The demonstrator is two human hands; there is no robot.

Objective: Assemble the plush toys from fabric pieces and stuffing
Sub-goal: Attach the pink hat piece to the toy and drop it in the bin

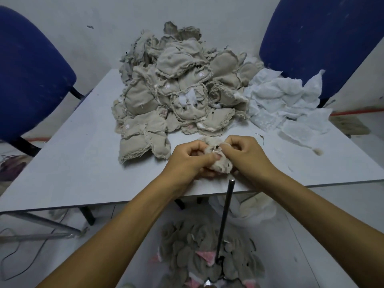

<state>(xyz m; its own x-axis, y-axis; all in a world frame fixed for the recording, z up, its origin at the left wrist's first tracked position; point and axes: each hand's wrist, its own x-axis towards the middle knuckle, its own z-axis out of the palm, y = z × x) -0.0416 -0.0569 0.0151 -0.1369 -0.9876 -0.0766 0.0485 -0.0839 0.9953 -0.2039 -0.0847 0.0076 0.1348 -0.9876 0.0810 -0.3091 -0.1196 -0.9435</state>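
A small beige plush piece (218,161) is gripped by the left hand (187,161) and pinched by the right hand (247,156) above the tabletop (83,163) near edge; most of it is hidden by fingers. No writing can be read.

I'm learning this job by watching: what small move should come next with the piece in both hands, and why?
Probably keep working the beige piece right side out: the left hand and right hand both pinch it at the table edge, it looks bunched, and the rod stands just below, likely for pushing it through.
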